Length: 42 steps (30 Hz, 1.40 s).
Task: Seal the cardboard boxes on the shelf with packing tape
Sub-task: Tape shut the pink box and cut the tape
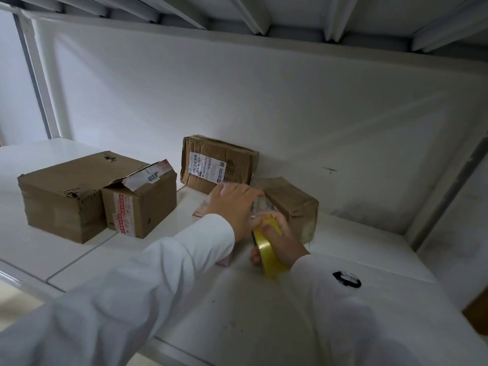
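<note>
- Head view: the right hand gripped the yellow tape roll on edge, near a small box.
- The left hand pinched the clear tape end, which ran up and away from the roll.

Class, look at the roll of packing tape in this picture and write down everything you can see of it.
The roll of packing tape is a yellowish, glossy ring, seen nearly edge-on and tilted, above the white shelf. The right hand grips it, fingers curled over its rim. A clear, crinkled strip runs from its top to the left hand, which pinches the end. Its core is hidden. Whether it touches the pale box under the left hand cannot be told.
</note>
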Available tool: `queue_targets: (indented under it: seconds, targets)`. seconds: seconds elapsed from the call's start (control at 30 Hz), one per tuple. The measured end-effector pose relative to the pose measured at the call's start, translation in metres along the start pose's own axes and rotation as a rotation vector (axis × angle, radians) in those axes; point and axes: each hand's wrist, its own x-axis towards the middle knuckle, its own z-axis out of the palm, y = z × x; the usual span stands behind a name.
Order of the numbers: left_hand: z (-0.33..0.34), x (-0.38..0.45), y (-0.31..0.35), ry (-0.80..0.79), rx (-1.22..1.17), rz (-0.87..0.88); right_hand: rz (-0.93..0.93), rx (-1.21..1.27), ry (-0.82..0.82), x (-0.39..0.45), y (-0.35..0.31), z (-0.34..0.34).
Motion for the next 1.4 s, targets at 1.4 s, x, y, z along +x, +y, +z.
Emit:
queue_targets:
  seconds: [1.4]
  targets:
    - [-0.019, -0.02, -0.053, -0.517, -0.673, -0.439, 0.152, -0.028, 0.203, -0.042, -0.031, -0.004]
